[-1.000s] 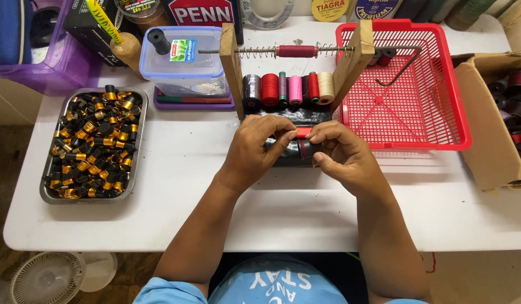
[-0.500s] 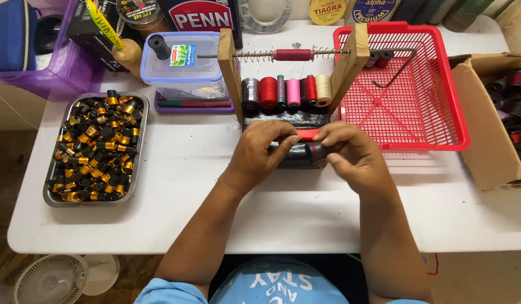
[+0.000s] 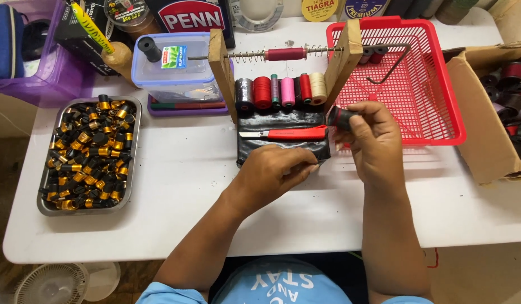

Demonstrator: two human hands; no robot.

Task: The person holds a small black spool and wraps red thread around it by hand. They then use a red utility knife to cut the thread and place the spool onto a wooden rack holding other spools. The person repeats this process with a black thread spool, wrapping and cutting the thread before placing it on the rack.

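Note:
My right hand (image 3: pixel 373 138) grips a short dark cylinder with a red band (image 3: pixel 340 117) and holds it at the right end of the black base, next to the red basket. My left hand (image 3: pixel 277 171) rests palm down on the near edge of the black wrapped base (image 3: pixel 283 143) of a wooden winding stand (image 3: pixel 222 67). A red-handled cutter knife (image 3: pixel 288 134) lies across that base. A row of thread spools (image 3: pixel 280 90) in black, red, pink and cream stands between the stand's two wooden uprights. A sprung rod with a dark red spool (image 3: pixel 285 54) spans the top.
A metal tray (image 3: pixel 43 194) of several black-and-gold ferrules sits at the left. A clear lidded box (image 3: pixel 176 65) stands behind it. The red plastic basket (image 3: pixel 435 73) is at the right, a cardboard box (image 3: pixel 485 129) of wound parts beyond it. A purple bin (image 3: pixel 24 73) sits far left.
My hands have come apart. The right hand carried the dark cylinder right toward the basket, the left dropped onto the base, and the red cutter knife is now uncovered.

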